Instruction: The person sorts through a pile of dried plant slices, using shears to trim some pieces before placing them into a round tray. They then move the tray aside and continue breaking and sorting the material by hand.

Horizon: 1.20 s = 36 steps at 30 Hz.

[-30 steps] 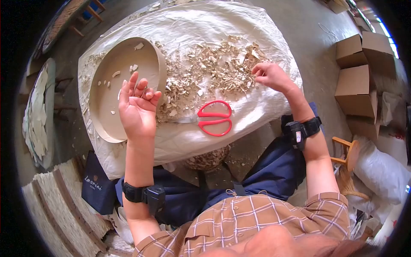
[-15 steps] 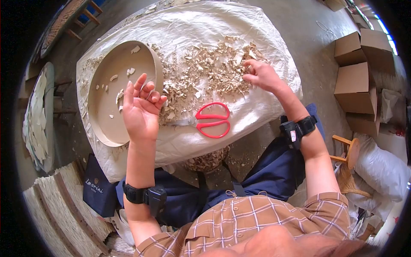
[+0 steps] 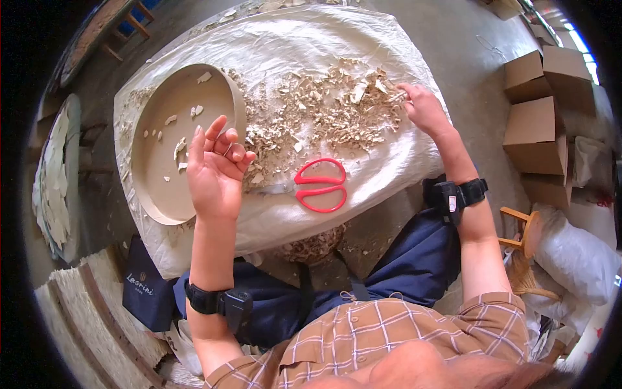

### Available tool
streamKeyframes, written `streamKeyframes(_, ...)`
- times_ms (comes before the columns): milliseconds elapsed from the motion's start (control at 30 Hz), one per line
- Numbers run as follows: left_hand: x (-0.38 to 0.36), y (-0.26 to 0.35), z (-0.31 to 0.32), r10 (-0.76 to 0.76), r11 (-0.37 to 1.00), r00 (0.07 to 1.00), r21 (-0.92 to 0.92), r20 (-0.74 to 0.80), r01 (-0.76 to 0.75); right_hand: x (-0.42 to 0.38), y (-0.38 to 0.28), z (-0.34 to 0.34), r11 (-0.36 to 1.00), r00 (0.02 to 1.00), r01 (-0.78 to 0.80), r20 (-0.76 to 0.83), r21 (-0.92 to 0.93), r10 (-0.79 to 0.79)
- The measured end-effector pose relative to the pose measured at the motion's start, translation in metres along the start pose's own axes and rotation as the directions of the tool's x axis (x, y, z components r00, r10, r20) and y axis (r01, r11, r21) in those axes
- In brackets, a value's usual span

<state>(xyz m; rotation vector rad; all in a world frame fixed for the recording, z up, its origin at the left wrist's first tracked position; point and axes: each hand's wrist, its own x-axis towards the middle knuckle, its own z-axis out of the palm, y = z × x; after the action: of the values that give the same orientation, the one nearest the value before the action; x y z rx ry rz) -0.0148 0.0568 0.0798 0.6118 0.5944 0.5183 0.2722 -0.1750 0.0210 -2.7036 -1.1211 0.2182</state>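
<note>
My left hand (image 3: 217, 178) is held palm up beside the round shallow tray (image 3: 240, 107), its fingers apart and loosely curled with nothing in them. Several pale flakes lie inside the tray. At the right edge of a spread of dry, beige chips (image 3: 343, 117), my right hand (image 3: 427, 111) has its fingertips pinched together. What they hold, if anything, is too small to make out. Between my hands, nearer to me, lie scissors with red handles (image 3: 312, 191), their blades pointing left and partly covered by chips.
A white cloth (image 3: 382, 172) covers the work table. Cardboard boxes (image 3: 531, 126), a small wooden stool (image 3: 532, 233) and a pale sack (image 3: 573, 256) stand at right. At left are a round tray of white pieces (image 3: 55, 188) and a dark blue bag (image 3: 148, 292).
My right hand has moved right, from above the chips to their right edge, and its fingers have closed into a pinch. My left hand has hardly moved.
</note>
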Motion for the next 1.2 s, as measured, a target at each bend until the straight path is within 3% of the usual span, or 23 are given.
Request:
streamKeyframes(167, 0.001, -0.003, 0.000, -0.011, 1.000, 1.000, 0.007, 0.022, 0.011, 0.009, -0.011, 0.026, 0.997, 0.998, -0.017, -0.063, 0.071, 0.022)
streamKeyframes(233, 0.002, -0.004, -0.001, -0.031, 0.999, 0.999, -0.016, 0.024, 0.032, 0.008, -0.029, 0.032, 0.978, 0.969, 0.209, -0.141, 0.025, -0.203)
streamKeyframes(267, 0.002, -0.003, -0.001, -0.033, 0.999, 0.999, -0.014, 0.028, 0.033, 0.006, -0.036, 0.034, 0.978, 0.969, 0.206, -0.144, 0.024, -0.200)
streamKeyframes(333, 0.002, -0.002, -0.002, -0.035, 0.999, 0.999, -0.020, 0.035, 0.035, 0.003, -0.047, 0.038, 0.913, 0.928, 0.371, -0.097, 0.169, -0.359)
streamKeyframes(500, 0.000, 0.000, -0.002, -0.038, 0.999, 0.999, -0.027, 0.037, 0.039, 0.000, -0.041, 0.033, 0.842, 0.855, 0.517, -0.050, 0.154, -0.516)
streamKeyframes(567, -0.001, 0.001, -0.002, -0.037, 0.999, 0.999, -0.031, 0.039, 0.038, 0.002, -0.028, 0.020, 0.934, 0.932, 0.352, 0.069, 0.060, -0.356)
streamKeyframes(600, -0.001, 0.001, -0.001, -0.038, 0.999, 0.999, -0.029, 0.035, 0.039, 0.003, -0.031, 0.003, 0.982, 0.963, 0.189, 0.197, -0.001, -0.185)
streamKeyframes(633, -0.002, 0.001, -0.001, -0.039, 0.999, 0.999, -0.027, 0.033, 0.040, 0.004, -0.026, 0.002, 0.982, 0.962, 0.191, 0.197, -0.001, -0.187)
streamKeyframes(700, -0.001, 0.001, -0.002, -0.039, 0.999, 0.998, -0.026, 0.042, 0.040, 0.011, -0.015, -0.001, 0.974, 0.995, 0.099, 0.003, -0.206, -0.101)
streamKeyframes(767, -0.001, 0.000, -0.003, -0.038, 0.999, 0.998, -0.025, 0.053, 0.040, 0.022, -0.013, -0.002, 0.972, 0.995, 0.103, 0.017, -0.210, -0.101)
streamKeyframes(833, -0.001, -0.001, -0.004, -0.045, 0.999, 0.998, -0.015, 0.050, 0.046, 0.035, -0.010, 0.013, 0.983, 0.966, 0.179, -0.180, -0.051, -0.185)
streamKeyframes(967, 0.000, 0.000, -0.006, -0.051, 0.998, 0.997, -0.025, 0.062, 0.052, 0.053, -0.021, 0.037, 0.972, 0.948, 0.234, -0.220, -0.016, -0.231)
streamKeyframes(1033, -0.001, 0.001, -0.006, -0.054, 0.998, 0.997, -0.024, 0.056, 0.055, 0.059, -0.029, 0.044, 0.981, 0.974, 0.188, -0.116, -0.051, -0.193)
streamKeyframes(1100, -0.001, 0.002, -0.007, -0.050, 0.999, 0.997, -0.017, 0.055, 0.051, 0.058, -0.033, 0.042, 0.984, 0.977, 0.165, -0.123, -0.068, -0.173)
streamKeyframes(1167, -0.002, 0.004, -0.008, -0.042, 0.999, 0.998, -0.018, 0.048, 0.043, 0.056, -0.036, 0.032, 0.997, 0.999, -0.004, -0.039, -0.080, 0.001)
streamKeyframes(1200, -0.003, 0.005, -0.007, -0.043, 0.999, 0.998, -0.022, 0.052, 0.045, 0.055, -0.029, 0.035, 0.994, 0.991, 0.028, -0.129, -0.103, -0.041)
